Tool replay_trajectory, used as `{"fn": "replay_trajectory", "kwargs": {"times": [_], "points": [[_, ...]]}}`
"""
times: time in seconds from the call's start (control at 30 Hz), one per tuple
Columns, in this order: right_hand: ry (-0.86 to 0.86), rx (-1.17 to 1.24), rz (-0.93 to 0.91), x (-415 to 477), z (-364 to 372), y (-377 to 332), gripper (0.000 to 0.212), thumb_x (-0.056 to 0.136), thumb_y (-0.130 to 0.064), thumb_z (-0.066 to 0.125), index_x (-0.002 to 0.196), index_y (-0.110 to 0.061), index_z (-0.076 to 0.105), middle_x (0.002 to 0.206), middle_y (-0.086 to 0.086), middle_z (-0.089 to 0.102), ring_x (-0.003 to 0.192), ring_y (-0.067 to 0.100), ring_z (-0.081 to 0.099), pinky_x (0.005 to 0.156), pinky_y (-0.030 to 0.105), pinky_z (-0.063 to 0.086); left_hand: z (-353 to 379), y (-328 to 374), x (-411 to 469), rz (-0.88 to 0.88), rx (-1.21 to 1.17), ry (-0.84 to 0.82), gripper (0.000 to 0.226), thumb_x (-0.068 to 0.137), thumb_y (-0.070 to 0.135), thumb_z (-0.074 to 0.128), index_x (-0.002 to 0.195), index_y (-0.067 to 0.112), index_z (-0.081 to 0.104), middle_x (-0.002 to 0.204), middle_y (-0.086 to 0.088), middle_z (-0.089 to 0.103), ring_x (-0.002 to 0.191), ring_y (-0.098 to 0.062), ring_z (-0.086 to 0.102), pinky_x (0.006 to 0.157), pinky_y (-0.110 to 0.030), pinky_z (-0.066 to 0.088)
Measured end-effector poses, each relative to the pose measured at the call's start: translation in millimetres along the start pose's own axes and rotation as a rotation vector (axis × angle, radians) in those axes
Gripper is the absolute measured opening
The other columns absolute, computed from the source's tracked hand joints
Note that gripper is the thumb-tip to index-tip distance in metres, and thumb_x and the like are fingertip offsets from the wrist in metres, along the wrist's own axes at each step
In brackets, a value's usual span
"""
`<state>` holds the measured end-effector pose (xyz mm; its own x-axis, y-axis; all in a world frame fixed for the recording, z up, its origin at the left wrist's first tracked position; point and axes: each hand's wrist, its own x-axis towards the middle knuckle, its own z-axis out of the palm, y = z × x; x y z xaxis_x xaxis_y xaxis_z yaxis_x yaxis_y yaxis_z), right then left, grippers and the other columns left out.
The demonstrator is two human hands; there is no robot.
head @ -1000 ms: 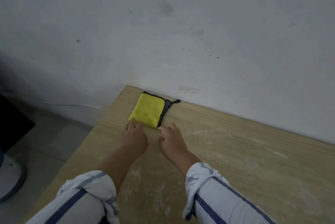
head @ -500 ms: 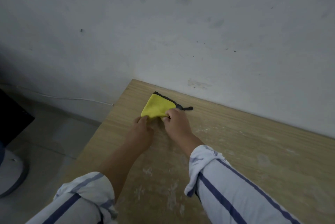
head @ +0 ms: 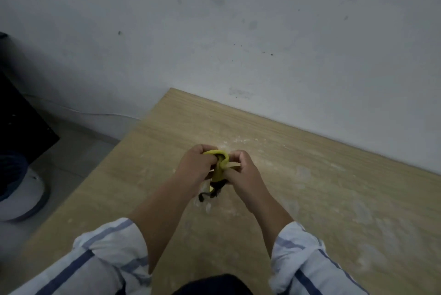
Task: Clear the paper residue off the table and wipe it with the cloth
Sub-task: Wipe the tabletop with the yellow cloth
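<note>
At the center of the frame the left hand (head: 194,170) and right hand (head: 241,173), both closed on the yellow cloth (head: 220,166), hold it bunched above the table (head: 334,199), probably refolding it to wipe the pale residue (head: 393,235).

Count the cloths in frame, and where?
1. A yellow cloth with dark trim, bunched and held above the table between the left hand and right hand. Part of it is hidden by the fingers; no other cloth is visible.
</note>
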<state>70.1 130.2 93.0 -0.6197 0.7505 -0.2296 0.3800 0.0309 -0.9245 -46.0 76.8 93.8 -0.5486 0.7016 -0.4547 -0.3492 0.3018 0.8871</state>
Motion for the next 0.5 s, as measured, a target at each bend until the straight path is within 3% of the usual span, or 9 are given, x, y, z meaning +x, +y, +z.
{"fn": "replay_trajectory", "kwargs": {"times": [0.1,0.2,0.33,0.4,0.5], "points": [[-0.074,-0.100,-0.064,-31,-12,8,0.052,0.071,-0.023,0.063,0.121,-0.033,0.052,0.118,-0.001,0.058,0.101,0.022,0.060,0.081,0.043,0.054,17,-11,-38,0.087,0.191,-0.001,0.018,0.079,0.004,0.057,0.092,0.015,0.065,0.095,-0.014,0.067,0.087,-0.029,0.066,0.070,-0.041,0.058],[-0.068,-0.208,-0.110,-52,-25,15,0.044,0.080,-0.006,0.057,0.117,-0.029,0.060,0.110,0.004,0.064,0.096,0.025,0.061,0.082,0.047,0.052,28,-20,-65,0.147,0.266,-0.038,0.017,0.082,0.006,0.057,0.093,0.018,0.065,0.098,-0.009,0.066,0.093,-0.023,0.063,0.078,-0.037,0.056],[0.008,-0.368,-0.137,-73,-38,16,0.031,0.081,-0.001,0.051,0.104,-0.018,0.062,0.094,0.004,0.063,0.078,0.018,0.055,0.061,0.026,0.043,27,-35,-79,0.191,0.289,-0.114,0.046,0.088,0.017,0.059,0.131,0.030,0.047,0.107,-0.004,0.060,0.099,-0.019,0.060,0.090,-0.037,0.051],[0.087,-0.419,-0.131,-80,-43,18,0.027,0.082,-0.002,0.050,0.102,-0.016,0.062,0.088,0.002,0.058,0.073,0.017,0.050,0.059,0.028,0.039,21,-46,-78,0.182,0.375,-0.076,0.052,0.091,0.018,0.056,0.139,0.025,0.038,0.110,-0.003,0.059,0.097,-0.018,0.057,0.083,-0.033,0.047],[0.236,-0.509,-0.158,-84,-48,25,0.028,0.081,-0.001,0.049,0.099,-0.015,0.064,0.087,0.005,0.063,0.071,0.020,0.052,0.059,0.033,0.041,2,-66,-69,0.161,0.578,0.000,0.052,0.092,0.016,0.053,0.141,0.020,0.037,0.132,-0.006,0.051,0.102,-0.018,0.053,0.080,-0.031,0.043]]}}
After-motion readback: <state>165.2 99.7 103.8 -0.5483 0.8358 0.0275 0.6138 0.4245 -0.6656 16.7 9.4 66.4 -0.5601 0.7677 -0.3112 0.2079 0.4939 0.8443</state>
